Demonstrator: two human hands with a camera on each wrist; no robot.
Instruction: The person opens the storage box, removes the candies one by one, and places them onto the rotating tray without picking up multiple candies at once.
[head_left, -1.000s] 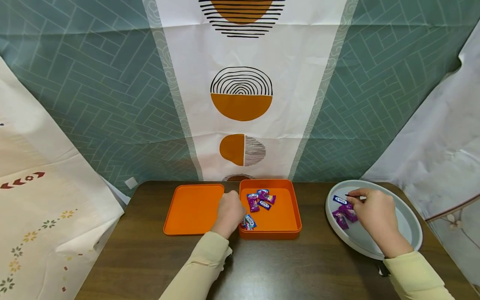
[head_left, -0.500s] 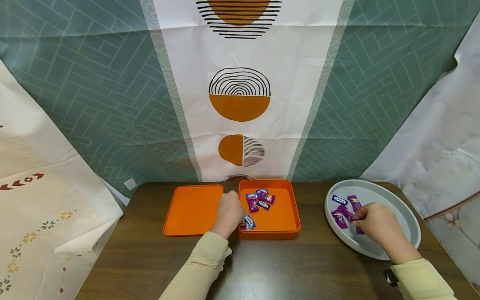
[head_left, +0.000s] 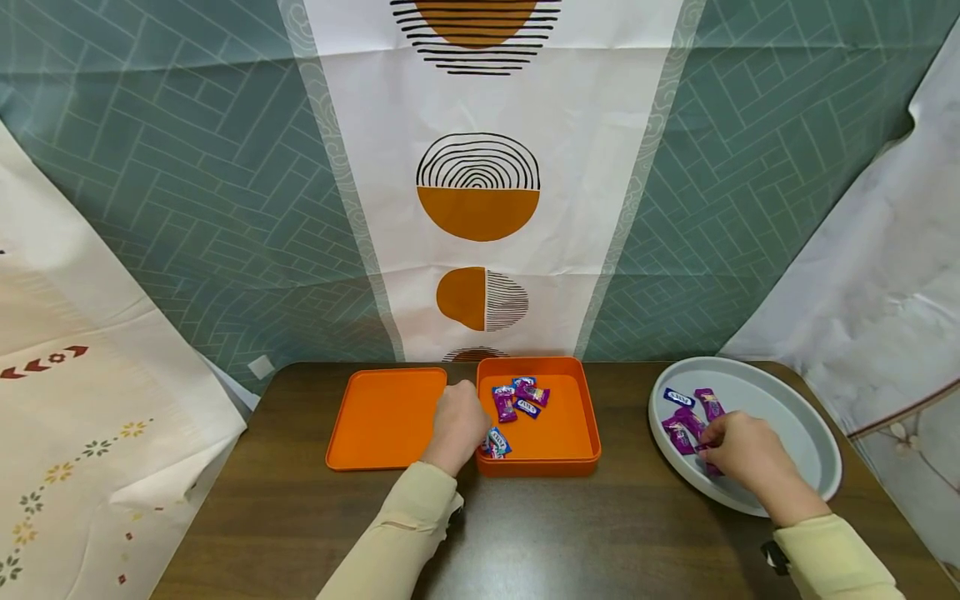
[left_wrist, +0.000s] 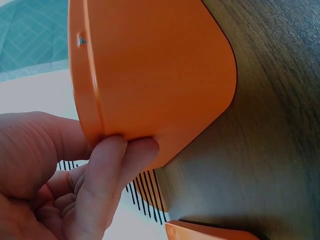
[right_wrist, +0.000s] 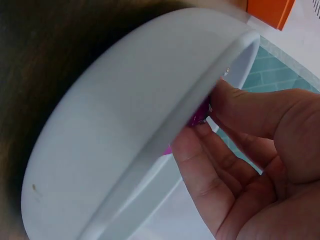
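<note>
My left hand [head_left: 459, 421] grips the left wall of an orange box [head_left: 555, 442]; in the left wrist view its fingertips [left_wrist: 107, 155] press the outside just below the rim. Inside the box lie several small wrapped candies [head_left: 506, 406], purple and blue. At the right, my right hand [head_left: 746, 450] reaches into a round grey tray [head_left: 806, 433]. In the right wrist view, thumb and fingers pinch a purple candy [right_wrist: 200, 114], partly hidden behind the tray rim. More purple candies [head_left: 708, 404] and a dark blue candy [head_left: 679, 397] lie beside the fingers.
Left of the box, a flat orange lid [head_left: 386, 421] lies on the brown wooden table [head_left: 540, 533]. Patterned cloth [head_left: 480, 100] hangs behind the table, and pale cloth [head_left: 112, 400] covers the left side.
My right hand has moved down and toward the front of the tray, set down one purple candy among the others and pinched another. The left hand stays at the box.
</note>
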